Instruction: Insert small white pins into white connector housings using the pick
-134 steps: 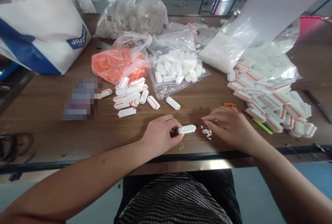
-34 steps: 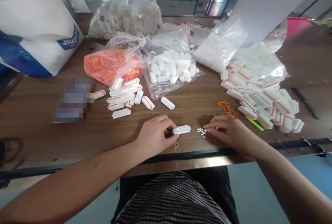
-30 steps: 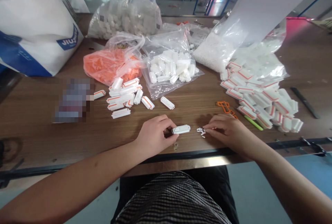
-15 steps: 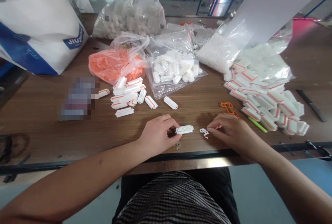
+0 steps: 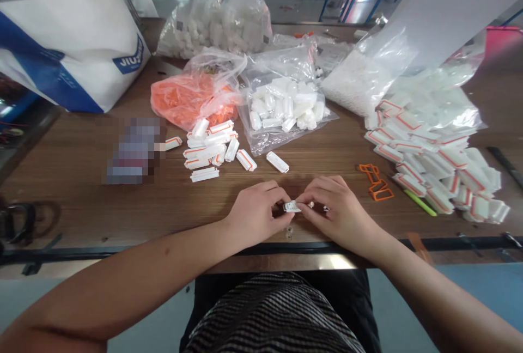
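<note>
My left hand (image 5: pixel 255 212) pinches a small white plastic connector housing (image 5: pixel 291 207) near the front edge of the wooden table (image 5: pixel 81 200). My right hand (image 5: pixel 337 208) has its fingers closed on the other end of the same housing, covering most of it. Whether it also pinches a tiny white piece I cannot make out. A few tiny white pieces (image 5: pixel 324 209) lie just under the right fingers, mostly hidden.
A heap of white-and-orange connectors (image 5: pixel 210 148) lies left of centre, a bigger heap (image 5: pixel 437 157) at the right. Bags of orange clips (image 5: pixel 188 99) and white parts (image 5: pixel 286 105) sit behind. Orange clips (image 5: pixel 378 181), a green stick (image 5: pixel 420 203) and a white-blue bag (image 5: pixel 73 42) are around.
My right hand has moved left from the tiny white pieces and closed onto the housing held by my left hand. The view has shifted a little.
</note>
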